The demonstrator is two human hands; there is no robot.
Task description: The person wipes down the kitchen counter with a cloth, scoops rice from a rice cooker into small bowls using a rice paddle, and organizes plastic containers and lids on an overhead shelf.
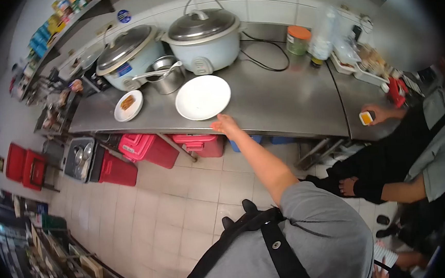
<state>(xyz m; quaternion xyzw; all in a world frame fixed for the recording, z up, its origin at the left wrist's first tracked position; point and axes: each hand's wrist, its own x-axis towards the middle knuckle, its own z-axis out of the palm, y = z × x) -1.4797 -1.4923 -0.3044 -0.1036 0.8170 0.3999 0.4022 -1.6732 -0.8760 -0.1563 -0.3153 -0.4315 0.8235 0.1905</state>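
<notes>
My right hand reaches forward to the near rim of a large white plate, thumb at the rim and fingers just below it. The plate has nothing on it and lies over the steel counter's front edge. To its left is a small white dish with brown food in it. Behind the plate stands a steel pot with ladle-like handles across its top. Two lidded rice cookers, one at the left and one in the middle, stand against the wall. My left hand is out of view.
A co-worker's hand at the right holds a small container of yellow-orange contents. On the counter are an orange-lidded tub and plastic bags. Red bins stand underneath. Shelving is at lower left.
</notes>
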